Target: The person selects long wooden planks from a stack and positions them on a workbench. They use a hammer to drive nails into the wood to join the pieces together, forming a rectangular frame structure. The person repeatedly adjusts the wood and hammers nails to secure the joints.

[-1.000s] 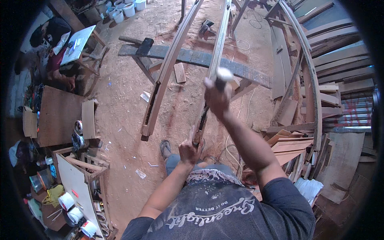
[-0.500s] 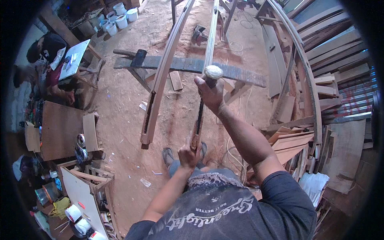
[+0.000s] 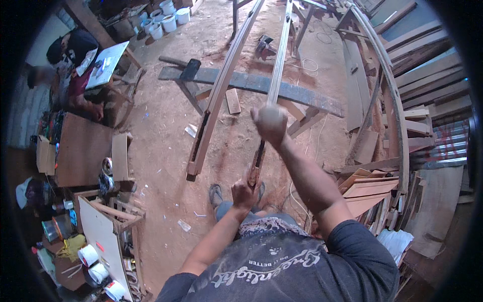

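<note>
A long, thin, curved wooden strip (image 3: pixel 277 65) runs from my feet away over a dark cross plank (image 3: pixel 312 98). My left hand (image 3: pixel 244 191) grips the strip's near end just above my sandals. My right hand (image 3: pixel 270 123) is closed over a small pale block on top of the strip, a little short of the plank. The block is mostly hidden by my fingers, so I cannot tell what kind it is.
A second, wider curved rail (image 3: pixel 221 90) lies to the left on the same plank, with a dark mallet (image 3: pixel 190 68) beside it. Stacked planks (image 3: pixel 367 189) crowd the right. A seated person (image 3: pixel 75 65) works at the far left. White buckets (image 3: pixel 166 20) stand behind.
My right hand has slid along the strip a little toward me with the pale block. My left hand stays on the near end.
</note>
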Action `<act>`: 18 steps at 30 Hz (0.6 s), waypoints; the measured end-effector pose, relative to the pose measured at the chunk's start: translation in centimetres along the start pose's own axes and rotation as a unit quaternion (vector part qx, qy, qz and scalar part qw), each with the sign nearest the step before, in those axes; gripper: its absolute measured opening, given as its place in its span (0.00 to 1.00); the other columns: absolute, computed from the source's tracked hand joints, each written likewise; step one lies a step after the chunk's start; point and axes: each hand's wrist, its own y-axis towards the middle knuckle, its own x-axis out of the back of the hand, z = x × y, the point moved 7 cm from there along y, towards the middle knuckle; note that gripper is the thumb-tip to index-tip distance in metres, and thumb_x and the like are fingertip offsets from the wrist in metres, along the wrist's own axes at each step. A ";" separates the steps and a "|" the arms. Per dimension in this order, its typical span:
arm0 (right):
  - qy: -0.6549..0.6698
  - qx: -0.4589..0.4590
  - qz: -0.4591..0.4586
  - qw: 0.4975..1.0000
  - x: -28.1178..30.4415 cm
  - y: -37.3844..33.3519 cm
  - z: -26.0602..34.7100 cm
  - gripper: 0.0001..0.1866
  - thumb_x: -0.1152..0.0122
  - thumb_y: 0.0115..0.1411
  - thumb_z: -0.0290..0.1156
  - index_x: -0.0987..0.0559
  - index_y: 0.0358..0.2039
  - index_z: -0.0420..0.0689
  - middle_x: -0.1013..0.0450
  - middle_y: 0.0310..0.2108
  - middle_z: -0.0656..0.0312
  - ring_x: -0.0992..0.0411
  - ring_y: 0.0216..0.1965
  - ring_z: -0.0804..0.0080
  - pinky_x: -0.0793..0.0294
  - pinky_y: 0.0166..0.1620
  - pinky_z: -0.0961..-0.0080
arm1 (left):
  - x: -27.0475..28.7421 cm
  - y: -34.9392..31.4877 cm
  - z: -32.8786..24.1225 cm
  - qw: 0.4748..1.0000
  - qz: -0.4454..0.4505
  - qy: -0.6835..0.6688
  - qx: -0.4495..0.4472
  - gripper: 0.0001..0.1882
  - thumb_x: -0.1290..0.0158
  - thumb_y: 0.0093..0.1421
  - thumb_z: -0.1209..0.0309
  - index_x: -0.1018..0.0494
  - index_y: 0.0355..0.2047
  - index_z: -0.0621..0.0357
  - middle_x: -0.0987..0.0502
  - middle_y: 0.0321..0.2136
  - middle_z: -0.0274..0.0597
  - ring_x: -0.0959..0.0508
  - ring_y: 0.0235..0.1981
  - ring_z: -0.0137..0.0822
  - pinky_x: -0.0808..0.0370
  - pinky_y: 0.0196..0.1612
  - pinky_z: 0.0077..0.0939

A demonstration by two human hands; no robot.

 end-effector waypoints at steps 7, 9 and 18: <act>0.511 -0.321 0.183 0.776 9.3 -4.6 5.3 0.11 0.33 0.58 0.32 0.23 0.21 0.45 0.25 0.21 0.59 0.25 0.22 0.61 0.28 0.27 0.69 | -2.4 -0.9 3.8 0.998 0.030 0.049 0.028 0.23 0.39 0.60 0.56 0.21 0.48 0.61 0.19 0.27 0.61 0.17 0.30 0.60 0.20 0.34 0.50; 0.555 -0.375 0.141 0.729 11.8 -3.6 0.6 0.09 0.37 0.61 0.35 0.18 0.27 0.45 0.20 0.30 0.61 0.22 0.33 0.73 0.24 0.39 0.72 | -0.9 -0.1 2.4 0.999 -0.004 -0.010 0.046 0.25 0.38 0.59 0.55 0.21 0.50 0.61 0.19 0.28 0.62 0.17 0.32 0.60 0.20 0.36 0.51; 0.685 -0.415 -0.163 0.577 18.8 -7.9 -6.3 0.11 0.46 0.66 0.26 0.34 0.27 0.47 0.40 0.20 0.69 0.44 0.19 0.80 0.44 0.22 0.80 | -3.3 -1.0 5.9 0.757 0.070 -0.551 0.345 0.24 0.34 0.61 0.59 0.24 0.51 0.60 0.19 0.43 0.41 0.16 0.39 0.38 0.18 0.38 0.27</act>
